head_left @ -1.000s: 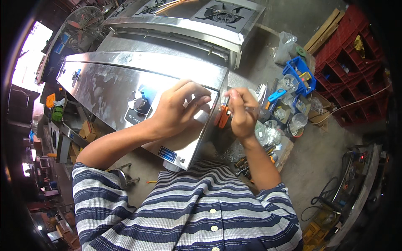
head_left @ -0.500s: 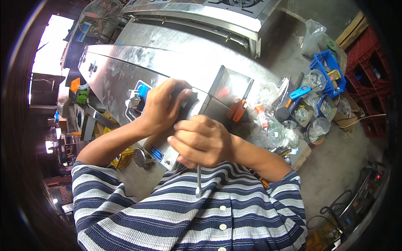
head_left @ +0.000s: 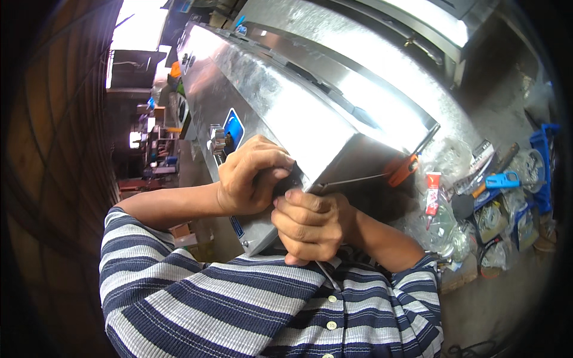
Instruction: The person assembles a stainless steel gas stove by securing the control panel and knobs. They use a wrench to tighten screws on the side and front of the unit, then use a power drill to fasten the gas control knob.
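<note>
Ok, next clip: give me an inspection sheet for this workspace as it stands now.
Surface: concrete floor, dusty.
Job's things: steel cabinet with blue label; thin rod at its corner.
Clutter: orange-handled tool, red tube, blue tool, bags and parts on the floor.
Grips: left hand clasps the cabinet corner; right hand is closed just below it, contents hidden.
Cables: dark loops on the floor.
Surroundings: cluttered workshop; bright opening upper left.
</note>
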Available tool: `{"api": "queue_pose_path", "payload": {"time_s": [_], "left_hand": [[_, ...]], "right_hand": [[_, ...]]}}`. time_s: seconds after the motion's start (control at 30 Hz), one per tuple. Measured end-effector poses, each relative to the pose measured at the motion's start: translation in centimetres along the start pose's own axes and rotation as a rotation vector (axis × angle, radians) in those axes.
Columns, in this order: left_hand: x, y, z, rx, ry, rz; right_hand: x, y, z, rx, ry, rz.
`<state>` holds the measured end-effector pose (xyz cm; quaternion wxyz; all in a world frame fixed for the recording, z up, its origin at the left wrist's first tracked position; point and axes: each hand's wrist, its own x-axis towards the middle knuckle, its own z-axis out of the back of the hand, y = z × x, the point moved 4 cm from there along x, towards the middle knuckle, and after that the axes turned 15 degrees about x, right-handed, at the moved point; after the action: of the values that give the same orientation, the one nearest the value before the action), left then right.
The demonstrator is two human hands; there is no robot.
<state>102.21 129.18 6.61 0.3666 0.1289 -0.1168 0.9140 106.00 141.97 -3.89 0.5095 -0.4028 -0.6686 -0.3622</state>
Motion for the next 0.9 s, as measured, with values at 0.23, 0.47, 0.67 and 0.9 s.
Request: {"api": "queue_pose_path", "payload": {"time_s": [0.23, 0.47, 0.67, 0.9], "left_hand": [[-0.4, 0.1, -0.2, -0.075, 0.021, -0.045], [-0.2, 0.6, -0.1, -0.116, 0.092, -0.122], [0.1, 1.1, 0.3, -0.161, 0.166, -0.115], [0.1, 1.7, 0.3, -0.169, 0.167, -0.165]], "right_hand": [[0.0, -0.4, 0.4, 0.095, -0.054, -0.009], [-0.7, -0.5, 0.4, 0.152, -0.078, 0.007], [-0.7, -0.7, 1.1, 0.197, -0.072, 0.044], [-1.0, -0.9, 1.1, 0.238, -0.079, 0.053]]}}
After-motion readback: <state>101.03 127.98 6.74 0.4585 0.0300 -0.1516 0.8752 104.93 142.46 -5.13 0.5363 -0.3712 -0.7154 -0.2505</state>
